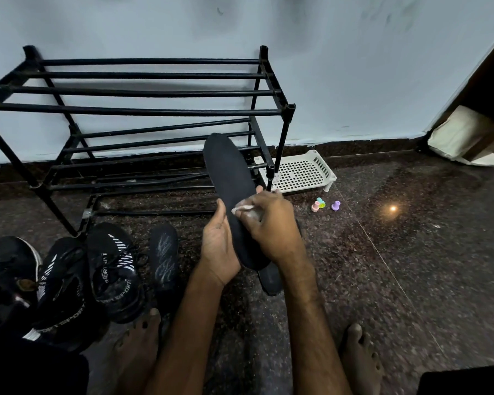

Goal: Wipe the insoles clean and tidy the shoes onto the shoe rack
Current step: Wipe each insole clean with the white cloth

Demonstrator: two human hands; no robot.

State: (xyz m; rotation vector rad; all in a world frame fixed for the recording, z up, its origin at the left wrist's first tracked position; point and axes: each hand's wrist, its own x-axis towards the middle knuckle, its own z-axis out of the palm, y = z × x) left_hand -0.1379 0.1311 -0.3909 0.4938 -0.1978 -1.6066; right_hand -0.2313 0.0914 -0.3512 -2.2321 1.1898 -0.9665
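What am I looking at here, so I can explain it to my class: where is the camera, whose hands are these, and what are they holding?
There is no machine here. A person sits on the floor, and one camera worn on their head looks down at their hands. The left hand grips a black insole. The right hand presses a small white cloth against it. Black shoes and a second insole lie on the floor. A black shoe rack stands by the wall, with a white plastic tray beside it.
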